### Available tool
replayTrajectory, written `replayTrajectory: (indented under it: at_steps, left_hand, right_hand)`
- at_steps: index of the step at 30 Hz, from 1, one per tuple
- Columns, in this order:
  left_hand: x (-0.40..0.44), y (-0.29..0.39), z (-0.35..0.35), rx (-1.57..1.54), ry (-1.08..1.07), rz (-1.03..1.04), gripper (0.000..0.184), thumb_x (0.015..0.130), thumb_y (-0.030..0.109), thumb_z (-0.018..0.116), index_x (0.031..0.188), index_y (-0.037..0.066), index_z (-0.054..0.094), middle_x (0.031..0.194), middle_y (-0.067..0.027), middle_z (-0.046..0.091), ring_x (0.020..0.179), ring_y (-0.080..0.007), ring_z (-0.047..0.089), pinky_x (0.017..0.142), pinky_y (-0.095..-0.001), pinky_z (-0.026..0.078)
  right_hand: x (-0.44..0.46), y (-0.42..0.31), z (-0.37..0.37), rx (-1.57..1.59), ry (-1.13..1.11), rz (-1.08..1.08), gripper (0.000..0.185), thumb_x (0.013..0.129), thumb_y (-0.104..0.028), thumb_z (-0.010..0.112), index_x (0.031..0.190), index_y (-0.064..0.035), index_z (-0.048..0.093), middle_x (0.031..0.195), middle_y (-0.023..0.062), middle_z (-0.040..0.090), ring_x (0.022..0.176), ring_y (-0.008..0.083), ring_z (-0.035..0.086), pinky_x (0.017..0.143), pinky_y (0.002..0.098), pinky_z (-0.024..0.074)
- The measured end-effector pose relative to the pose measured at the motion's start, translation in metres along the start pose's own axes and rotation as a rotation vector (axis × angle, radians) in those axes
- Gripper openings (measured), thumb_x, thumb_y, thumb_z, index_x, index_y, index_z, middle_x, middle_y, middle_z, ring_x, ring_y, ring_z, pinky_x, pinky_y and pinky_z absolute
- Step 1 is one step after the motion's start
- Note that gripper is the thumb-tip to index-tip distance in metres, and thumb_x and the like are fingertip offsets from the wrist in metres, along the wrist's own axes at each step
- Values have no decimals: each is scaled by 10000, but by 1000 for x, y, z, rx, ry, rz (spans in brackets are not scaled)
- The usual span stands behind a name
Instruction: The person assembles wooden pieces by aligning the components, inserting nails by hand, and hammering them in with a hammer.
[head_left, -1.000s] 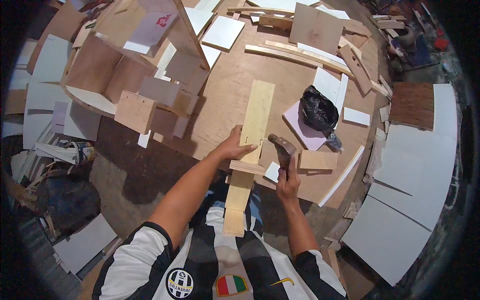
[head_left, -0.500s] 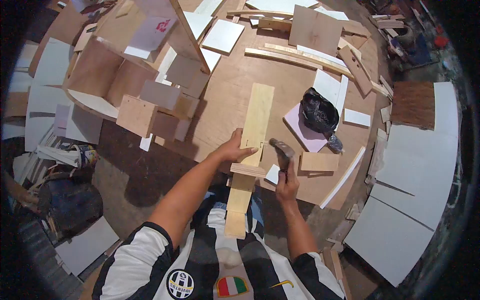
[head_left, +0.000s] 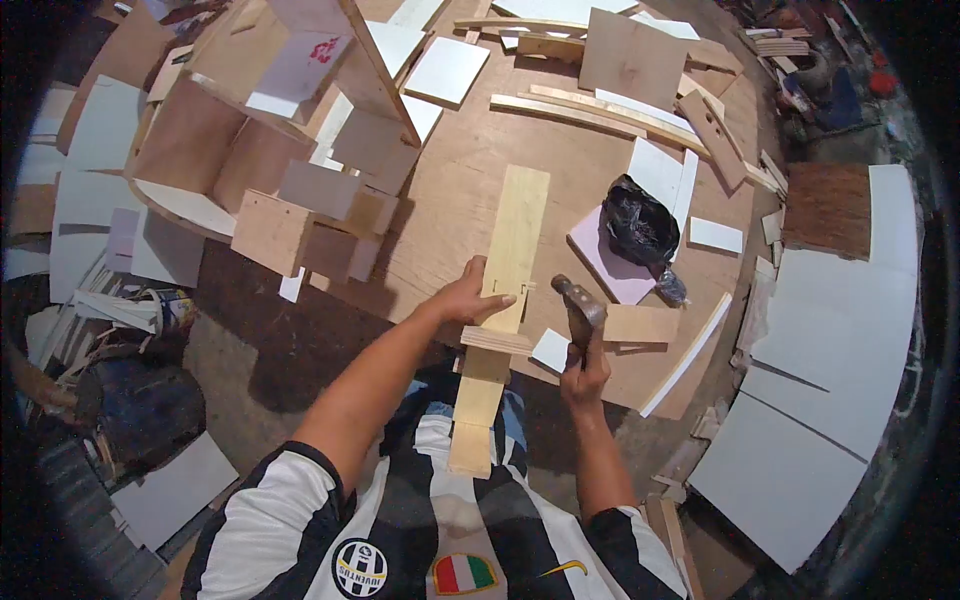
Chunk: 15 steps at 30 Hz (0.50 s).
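Note:
My left hand grips the sides of a long pale wooden board, its thumb lying across the top. Small nails show at the board's edge beside that thumb. A short plywood crosspiece sits across the board nearer my body, and the lower end reaches my shirt. My right hand is closed round the handle of a hammer. The hammer's head is to the right of the board, apart from it.
A wooden cabinet frame stands at the upper left. On the plywood table lie a black plastic bag, a small wood block, a white strip and long battens. White panels lean at the right.
The hammer in my right hand has moved a little right, away from the board's edge. My left hand keeps its hold on the board.

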<state>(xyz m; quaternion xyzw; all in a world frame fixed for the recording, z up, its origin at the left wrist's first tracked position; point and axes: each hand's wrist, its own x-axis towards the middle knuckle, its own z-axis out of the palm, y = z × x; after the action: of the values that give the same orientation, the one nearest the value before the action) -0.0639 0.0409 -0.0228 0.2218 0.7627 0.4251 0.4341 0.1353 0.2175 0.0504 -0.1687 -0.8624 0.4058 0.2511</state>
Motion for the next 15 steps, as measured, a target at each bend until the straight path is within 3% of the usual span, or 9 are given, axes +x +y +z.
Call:
replayTrajectory:
  at_steps: [1, 3, 6, 10, 11, 12, 15]
  left_hand:
    - [0, 0, -1, -11, -3, 18, 1000, 800, 575, 729, 1413, -56, 253, 1375, -291, 369, 1326, -420, 428, 1104, -434, 365]
    - [-3, 0, 0, -39, -5, 8, 993, 801, 571, 729, 1406, -60, 258, 1368, -290, 374, 1324, -414, 434, 1100, -431, 370]
    - [-2, 14, -6, -70, -3, -27, 978, 805, 566, 727, 1393, -66, 267, 1358, -290, 384, 1320, -401, 442, 1094, -424, 376]
    - [-8, 17, -4, -38, -16, -78, 957, 817, 556, 718, 1388, -70, 273, 1351, -301, 397, 1310, -389, 459, 1087, -410, 384]
    - [-9, 13, -1, -40, -21, -82, 957, 817, 556, 718, 1388, -70, 273, 1351, -301, 397, 1310, -389, 459, 1087, -410, 384]
    - [-8, 11, 0, -17, -18, -53, 953, 819, 552, 718, 1387, -72, 274, 1354, -304, 398, 1306, -394, 465, 1084, -411, 387]
    - [-5, 12, -4, 3, 7, -7, 955, 820, 549, 718, 1390, -76, 274, 1353, -307, 401, 1299, -401, 473, 1083, -411, 390]
  right_hand:
    - [-1, 6, 6, 4, 1, -1, 593, 964, -155, 578, 1517, -140, 365, 964, 215, 666, 799, 384, 673, 677, 455, 538]
    - [-10, 11, 14, -223, -325, 87, 579, 962, -147, 577, 1506, -113, 381, 981, 238, 665, 802, 393, 673, 679, 454, 539]
    - [-3, 9, 7, -245, -317, 80, 588, 955, -133, 580, 1507, -118, 380, 1006, 238, 668, 818, 394, 678, 689, 451, 547]
    - [-10, 5, 20, -80, 69, -15, 602, 948, -139, 593, 1512, -160, 384, 1013, 196, 678, 818, 375, 679, 683, 456, 544]
    - [-7, 2, 16, -197, -139, -24, 626, 933, -111, 602, 1515, -151, 374, 1080, 203, 680, 876, 363, 693, 716, 446, 556]
    - [-6, 6, 20, -285, -345, 109, 645, 923, -106, 614, 1517, -161, 367, 1051, 191, 685, 857, 349, 697, 696, 432, 564]
    - [-5, 10, 15, -262, -343, 90, 647, 921, -132, 626, 1514, -174, 371, 959, 171, 680, 773, 347, 684, 638, 427, 558]
